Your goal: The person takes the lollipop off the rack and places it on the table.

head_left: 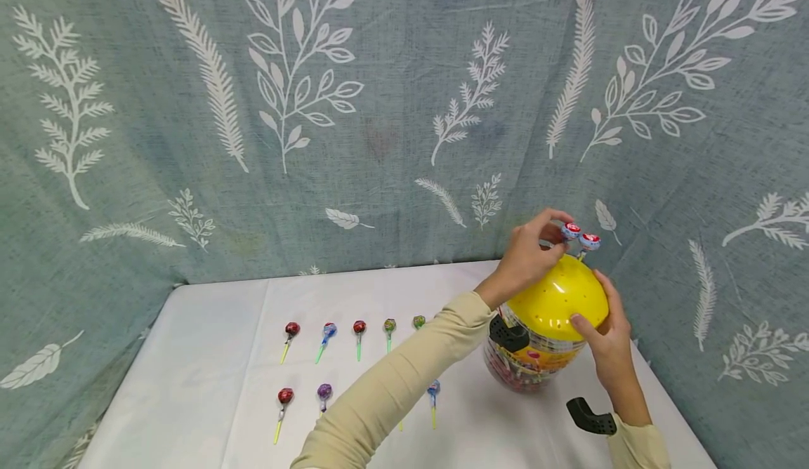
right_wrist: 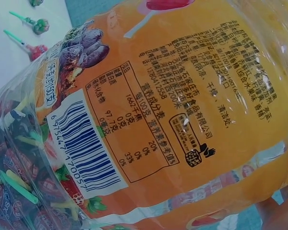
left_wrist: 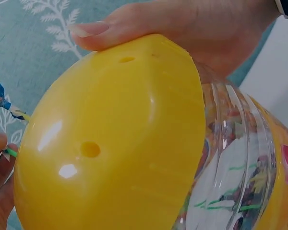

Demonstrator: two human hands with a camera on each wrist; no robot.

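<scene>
My left hand (head_left: 529, 250) pinches a lollipop (head_left: 571, 230) in a blue and red wrapper above the domed yellow lid (head_left: 559, 297) of a clear plastic jar (head_left: 537, 364). In the left wrist view its green stick (left_wrist: 11, 152) meets the lid's edge line. Beside it, a second lollipop (head_left: 590, 242) stands head up from the lid on a yellow stick. My right hand (head_left: 609, 346) grips the lid from the right, thumb across its front. Small round holes dot the lid. Through the jar wall show many wrapped lollipops (right_wrist: 24, 177), below an orange label (right_wrist: 182, 110).
On the white table (head_left: 202, 357), left of the jar, lollipops lie in two rows, among them a red one (head_left: 286, 396) and a purple one (head_left: 324, 391). My left forearm passes over part of the rows. A leaf-patterned curtain (head_left: 392, 118) hangs behind.
</scene>
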